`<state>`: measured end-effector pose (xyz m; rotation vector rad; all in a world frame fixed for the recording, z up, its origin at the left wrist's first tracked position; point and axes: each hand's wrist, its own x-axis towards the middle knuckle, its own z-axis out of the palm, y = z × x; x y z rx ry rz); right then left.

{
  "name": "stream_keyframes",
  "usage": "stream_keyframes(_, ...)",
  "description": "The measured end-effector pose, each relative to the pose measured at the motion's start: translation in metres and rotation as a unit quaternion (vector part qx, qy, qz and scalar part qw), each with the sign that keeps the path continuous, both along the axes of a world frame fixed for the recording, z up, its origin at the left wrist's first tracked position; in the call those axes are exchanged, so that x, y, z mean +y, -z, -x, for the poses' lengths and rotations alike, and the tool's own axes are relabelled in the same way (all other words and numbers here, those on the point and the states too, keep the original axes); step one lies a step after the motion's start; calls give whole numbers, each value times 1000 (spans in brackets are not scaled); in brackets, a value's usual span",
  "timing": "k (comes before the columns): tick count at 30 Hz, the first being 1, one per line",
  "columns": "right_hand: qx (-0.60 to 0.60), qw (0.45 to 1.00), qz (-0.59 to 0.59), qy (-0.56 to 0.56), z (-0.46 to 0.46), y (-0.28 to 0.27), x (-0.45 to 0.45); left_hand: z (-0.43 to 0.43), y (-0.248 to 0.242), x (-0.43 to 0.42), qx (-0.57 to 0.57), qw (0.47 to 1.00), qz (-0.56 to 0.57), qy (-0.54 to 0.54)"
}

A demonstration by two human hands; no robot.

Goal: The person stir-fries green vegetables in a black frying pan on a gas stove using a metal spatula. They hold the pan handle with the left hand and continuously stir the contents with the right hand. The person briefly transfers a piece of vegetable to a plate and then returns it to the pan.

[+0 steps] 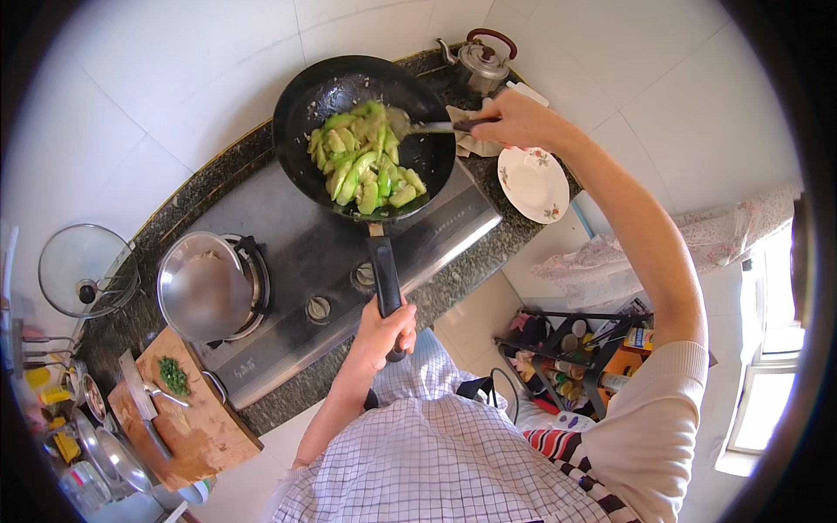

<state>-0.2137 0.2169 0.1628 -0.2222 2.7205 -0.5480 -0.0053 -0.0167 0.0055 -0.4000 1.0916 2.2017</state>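
My left hand [387, 332] grips the black handle of a wok [307, 85], which sits over the right side of the gas stove. Inside the wok lie sliced green vegetable pieces [363, 163] with small pale bits around them. My right hand [520, 121] holds the dark handle of a metal spatula [431, 127]; its blurred blade is at the right edge of the vegetable pieces. Just below my right hand, an oval white plate [533, 185] with a floral pattern rests on the counter. A beige cloth [480, 145] lies partly under the spatula and my right hand.
A metal pot [171, 287] stands on the left burner. Beyond it leans a glass lid [85, 261]. A wooden cutting board [203, 444] carries a cleaver [138, 386], a spoon [163, 393] and chopped greens [172, 376]. A metal kettle [482, 65] stands behind the wok, at the right.
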Motion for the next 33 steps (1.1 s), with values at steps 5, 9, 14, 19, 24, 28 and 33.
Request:
stream_keyframes(5, 305, 932, -89, -175, -9, -4, -27, -1, 3, -2, 17, 1000, 0, 7)
stream_keyframes(9, 301, 920, -190, -165, -27, -53, -19, -1, 0, -1, 5, 1000, 4, -5)
stream_keyframes(14, 213, 932, -260, -134, -17, -55, 12, -1, 1, -1, 2, 1000, -7, -3)
stream_keyframes(19, -126, 986, -95, 49, -14, -33, 23, -2, 3, -1, 2, 1000, -1, 7)
stream_keyframes(24, -92, 984, 120, 89, -26, 34, 20, -1, 5, -1, 6, 1000, -2, 13)
stream_keyframes(28, 123, 992, 22, -24, -22, 22, -3, 1, 2, 0, 1, 1000, -2, 1)
stream_keyframes(33, 292, 927, -172, -162, -38, -32, -15, 0, -1, -2, -3, 1000, 7, -7)
